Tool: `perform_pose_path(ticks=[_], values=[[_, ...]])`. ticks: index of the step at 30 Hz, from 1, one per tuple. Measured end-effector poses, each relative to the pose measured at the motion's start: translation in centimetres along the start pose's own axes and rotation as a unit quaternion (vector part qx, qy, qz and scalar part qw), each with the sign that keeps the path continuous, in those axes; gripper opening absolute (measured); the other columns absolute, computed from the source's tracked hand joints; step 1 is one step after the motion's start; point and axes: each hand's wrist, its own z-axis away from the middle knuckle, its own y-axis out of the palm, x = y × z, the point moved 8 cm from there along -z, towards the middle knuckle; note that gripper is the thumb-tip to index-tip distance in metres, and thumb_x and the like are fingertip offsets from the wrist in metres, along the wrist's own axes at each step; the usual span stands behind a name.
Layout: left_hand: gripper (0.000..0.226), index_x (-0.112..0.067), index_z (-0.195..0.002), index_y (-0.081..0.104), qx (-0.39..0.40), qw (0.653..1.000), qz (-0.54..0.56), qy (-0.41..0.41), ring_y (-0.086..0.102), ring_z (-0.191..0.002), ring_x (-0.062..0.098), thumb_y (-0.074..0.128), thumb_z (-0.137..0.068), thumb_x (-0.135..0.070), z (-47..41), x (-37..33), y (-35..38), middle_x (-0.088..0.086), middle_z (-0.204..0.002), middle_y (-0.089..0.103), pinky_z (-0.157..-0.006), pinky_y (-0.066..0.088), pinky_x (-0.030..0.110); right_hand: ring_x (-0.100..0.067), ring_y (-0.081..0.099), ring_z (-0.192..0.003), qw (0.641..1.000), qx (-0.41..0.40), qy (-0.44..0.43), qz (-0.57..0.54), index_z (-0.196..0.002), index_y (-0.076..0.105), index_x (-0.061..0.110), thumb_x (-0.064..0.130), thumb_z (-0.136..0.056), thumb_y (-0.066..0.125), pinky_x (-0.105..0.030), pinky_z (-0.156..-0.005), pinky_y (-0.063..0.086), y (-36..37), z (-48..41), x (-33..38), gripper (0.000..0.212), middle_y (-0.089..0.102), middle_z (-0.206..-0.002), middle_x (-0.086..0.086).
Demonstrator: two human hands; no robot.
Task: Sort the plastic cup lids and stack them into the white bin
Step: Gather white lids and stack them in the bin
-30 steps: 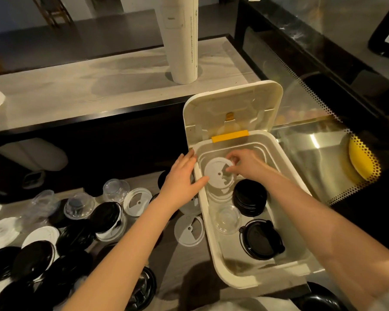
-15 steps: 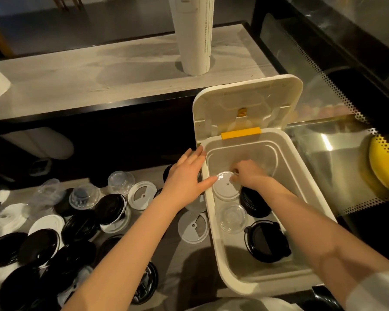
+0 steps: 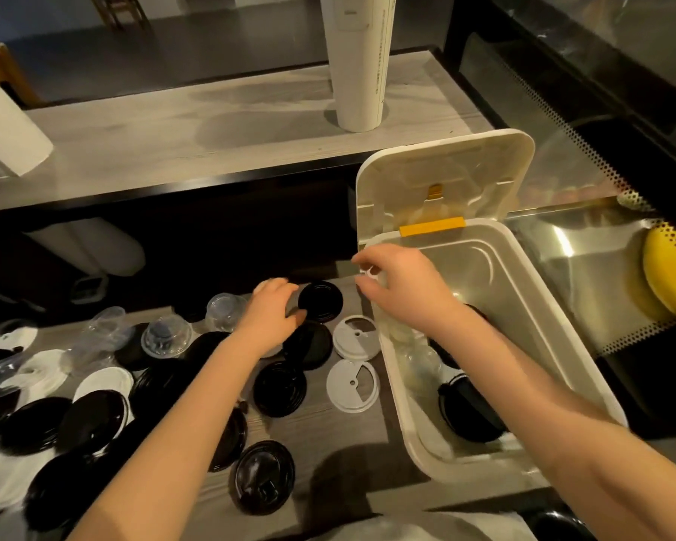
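While most of the sorting is, by my reckoning, yet to be done, the grey wood-grain worktop (image 3: 313, 435) in front of me carries a wide scatter of loose lids. Black, white and clear, they run from its left edge to the white rectangular plastic bin (image 3: 516, 290) at my right, whose hinged cover (image 3: 445, 173) stands open.

Inside the bin only a small start shows. A large round black plastic lid (image 3: 469, 411) lies at the end nearest me, and a second dark stack (image 3: 441, 345) is half hidden behind my right forearm. Some clear plastic lids (image 3: 414, 361) sit along the left wall, too glassy to count. The far end of the floor shows bare plastic.

My right hand (image 3: 402, 283) hovers over the bin's left rim toward the hinge end, thumb and forefinger parted and the other fingers curled. Something small and pale blurs between them, and I cannot tell whether I hold it. My left hand (image 3: 274, 318) reaches down among the lids on the worktop, fingers curled, its thumb tip just beside a round black lid (image 3: 321, 300). I cannot tell whether it grips anything.

Just outside the bin's wall lie a flat white slotted lid (image 3: 355, 337) and its twin (image 3: 352, 390). A glossy black disc (image 3: 262, 478) lies nearer me, and a clear domed lid (image 3: 166, 335) farther left. I judge that many more wait on the worktop than have gone in.
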Motion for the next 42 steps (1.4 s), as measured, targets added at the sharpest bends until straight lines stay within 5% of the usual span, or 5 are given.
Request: perform_pose_path(ticks=[12, 17, 21, 34, 42], values=[[0.065, -0.012, -0.143, 0.036, 0.189, 0.970, -0.098, 0.113, 0.036, -0.134, 0.027, 0.061, -0.087, -0.033, -3.6, -1.0, 4.2, 0.012, -0.147, 0.037, -0.110, 0.033, 0.035, -0.032, 0.050, -0.113, 0.964, 0.180, 0.176, 0.081, -0.121, 0.049, 0.004, 0.010, -0.090, 0.050, -0.035, -0.092, 0.041, 15.1, 6.6, 0.9, 0.032, 0.049, -0.124, -0.015], [0.062, -0.011, -0.142, 0.037, 0.202, 0.960, -0.088, 0.176, 0.036, -0.134, 0.026, 0.062, -0.087, -0.026, -3.5, -3.3, 5.9, 0.010, -0.147, 0.038, -0.107, 0.032, 0.033, -0.032, 0.013, -0.144, 0.915, 0.199, 0.341, 0.087, -0.150, 0.005, 0.006, 0.041, -0.088, 0.059, -0.038, -0.117, 0.019, 19.0, 10.1, -3.9, 0.089, 0.005, -0.157, -0.014], [0.073, -0.016, -0.142, 0.036, 0.241, 0.947, -0.074, 0.197, 0.041, -0.130, 0.025, 0.071, -0.078, -0.020, -3.6, -4.2, 7.1, 0.007, -0.143, 0.043, -0.102, 0.037, 0.032, -0.026, 0.009, -0.146, 0.908, 0.098, 0.405, -0.038, -0.151, -0.004, 0.013, 0.048, -0.074, 0.074, -0.036, -0.117, 0.014, 19.7, 10.7, -5.7, 0.115, 0.003, -0.159, -0.007], [0.104, -0.017, -0.148, 0.019, 0.304, 0.912, -0.146, 0.235, 0.026, -0.138, 0.028, 0.081, -0.067, -0.034, -4.2, -5.6, 11.4, 0.007, -0.152, 0.027, -0.113, 0.028, 0.037, -0.028, 0.022, -0.141, 0.915, 0.110, 0.376, -0.092, -0.148, 0.012, 0.009, 0.022, -0.076, 0.075, -0.032, -0.114, 0.022, 20.2, 11.2, -6.8, 0.097, 0.018, -0.154, -0.009], [0.104, -0.017, -0.146, 0.022, 0.250, 0.946, -0.064, 0.193, 0.030, -0.135, 0.027, 0.084, -0.064, -0.030, -4.7, -4.2, 9.4, 0.007, -0.148, 0.031, -0.109, 0.033, 0.037, -0.029, 0.027, -0.140, 0.915, 0.090, 0.393, -0.005, -0.146, 0.014, 0.025, 0.045, -0.063, 0.080, -0.047, -0.113, 0.029, 19.7, 11.7, -7.4, 0.108, 0.024, -0.151, 0.000]])
